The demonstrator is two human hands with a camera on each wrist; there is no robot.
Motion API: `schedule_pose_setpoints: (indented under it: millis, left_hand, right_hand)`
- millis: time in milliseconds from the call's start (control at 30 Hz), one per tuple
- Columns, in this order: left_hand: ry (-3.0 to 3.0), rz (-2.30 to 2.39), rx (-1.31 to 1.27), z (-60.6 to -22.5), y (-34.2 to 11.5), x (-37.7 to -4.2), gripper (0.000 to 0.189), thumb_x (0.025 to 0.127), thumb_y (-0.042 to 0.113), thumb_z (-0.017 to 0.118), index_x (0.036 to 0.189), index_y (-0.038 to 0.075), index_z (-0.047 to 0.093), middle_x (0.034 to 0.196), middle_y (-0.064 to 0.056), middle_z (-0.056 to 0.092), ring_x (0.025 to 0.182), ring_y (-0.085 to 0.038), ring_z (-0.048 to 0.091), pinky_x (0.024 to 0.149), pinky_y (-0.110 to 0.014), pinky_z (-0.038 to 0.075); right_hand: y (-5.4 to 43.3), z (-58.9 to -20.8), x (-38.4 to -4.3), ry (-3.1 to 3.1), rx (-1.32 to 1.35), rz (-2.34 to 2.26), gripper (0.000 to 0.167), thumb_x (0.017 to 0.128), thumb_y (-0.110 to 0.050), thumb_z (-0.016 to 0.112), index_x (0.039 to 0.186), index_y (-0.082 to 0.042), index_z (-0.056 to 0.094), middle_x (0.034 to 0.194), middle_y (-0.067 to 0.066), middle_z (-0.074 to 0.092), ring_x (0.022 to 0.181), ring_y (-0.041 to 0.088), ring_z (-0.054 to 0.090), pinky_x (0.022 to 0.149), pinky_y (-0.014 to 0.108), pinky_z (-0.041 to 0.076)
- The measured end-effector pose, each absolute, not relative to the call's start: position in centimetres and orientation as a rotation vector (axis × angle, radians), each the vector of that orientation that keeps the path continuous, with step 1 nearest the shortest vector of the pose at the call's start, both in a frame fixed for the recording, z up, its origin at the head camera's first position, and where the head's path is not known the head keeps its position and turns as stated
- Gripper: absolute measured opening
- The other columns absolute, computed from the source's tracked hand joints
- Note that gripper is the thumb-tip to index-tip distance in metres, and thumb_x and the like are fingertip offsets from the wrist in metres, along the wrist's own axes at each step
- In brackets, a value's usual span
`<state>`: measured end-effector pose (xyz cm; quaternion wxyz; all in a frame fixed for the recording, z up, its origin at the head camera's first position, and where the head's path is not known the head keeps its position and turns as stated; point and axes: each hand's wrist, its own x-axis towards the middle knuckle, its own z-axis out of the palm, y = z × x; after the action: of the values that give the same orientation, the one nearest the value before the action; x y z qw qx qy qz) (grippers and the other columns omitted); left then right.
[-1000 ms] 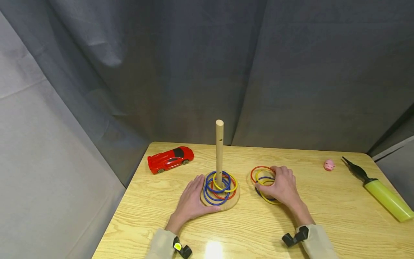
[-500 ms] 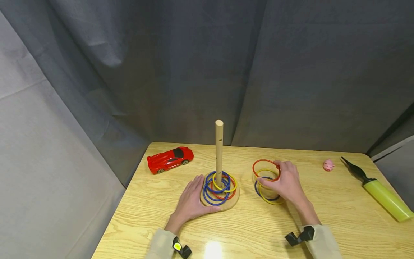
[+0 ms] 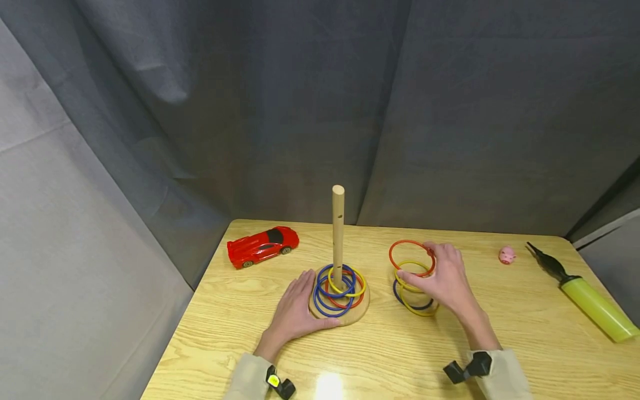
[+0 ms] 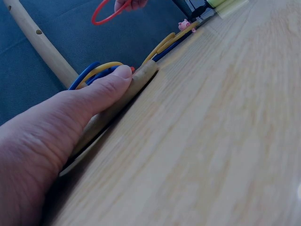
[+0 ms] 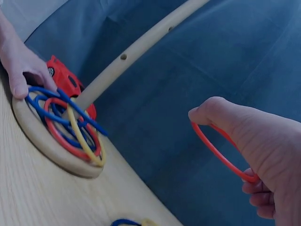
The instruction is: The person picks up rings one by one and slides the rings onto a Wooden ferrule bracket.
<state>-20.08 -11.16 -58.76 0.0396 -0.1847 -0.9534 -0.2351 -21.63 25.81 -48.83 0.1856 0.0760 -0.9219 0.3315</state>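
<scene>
Your left hand (image 3: 294, 308), thumb and fingers spread, rests on the wooden base (image 3: 358, 315) beneath the ringed peg (image 3: 338, 233); rightward, your right hand (image 3: 446, 278) pinches a red ring (image 3: 407, 241), held above a blue ring (image 3: 396, 293) and yellow rings (image 3: 420, 315)

Rings (image 3: 337, 298) apparently around peg (image 3: 338, 233), car (image 3: 263, 246) left, pig (image 3: 507, 255) and pump (image 3: 595, 308) right

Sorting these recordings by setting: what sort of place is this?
Probably a curtained-off recording booth: grey cloth hangs behind a wood-grain table, where a red toy car and an upright wooden peg stand.
</scene>
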Motion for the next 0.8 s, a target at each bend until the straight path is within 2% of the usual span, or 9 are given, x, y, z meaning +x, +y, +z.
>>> schedule_pose_setpoints:
  millis: [133,300,433,800]
  left_hand:
    - [-2.922,-0.719,-0.567,-58.8,-11.2,-20.0,0.141,0.067,0.096,0.063,0.167,0.007,0.02,0.173,-0.007,0.024,0.161,-0.025,0.019,0.131,-0.044,0.02]
    - [-2.918,-0.726,-0.564,-58.8,-11.2,-20.1,0.141,0.066,0.097,0.062,0.167,0.008,0.021,0.173,-0.007,0.025,0.161,-0.024,0.019,0.13,-0.044,0.02]
    - [-2.933,-0.723,-0.557,-58.9,-11.2,-20.1,0.142,0.065,0.099,0.061,0.168,0.009,0.02,0.173,-0.006,0.024,0.161,-0.022,0.018,0.131,-0.042,0.019]
    - [-2.919,-0.717,-0.556,-59.0,-11.2,-20.3,0.142,0.066,0.098,0.061,0.168,0.009,0.02,0.173,-0.006,0.024,0.161,-0.023,0.018,0.13,-0.042,0.02]
  right_hand:
    - [25.5,-47.9,-21.1,-2.61,0.19,0.967,0.089,0.073,-0.051,0.093,0.133,0.004,0.057,0.117,0.021,0.053,0.114,0.04,0.042,0.082,0.047,0.041]
    - [25.2,-46.1,-20.3,-2.621,0.163,1.009,0.089,0.076,-0.052,0.091,0.135,0.005,0.056,0.121,0.021,0.052,0.12,0.041,0.04,0.085,0.052,0.045]
    - [24.9,-44.7,-19.9,-2.611,0.176,1.016,0.088,0.077,-0.051,0.091,0.136,0.004,0.056,0.125,0.022,0.053,0.122,0.042,0.04,0.087,0.054,0.044]
    - [22.9,-39.6,-21.0,-2.531,0.301,1.012,0.081,0.075,-0.045,0.093,0.135,-0.001,0.058,0.12,0.016,0.054,0.116,0.036,0.041,0.081,0.045,0.04]
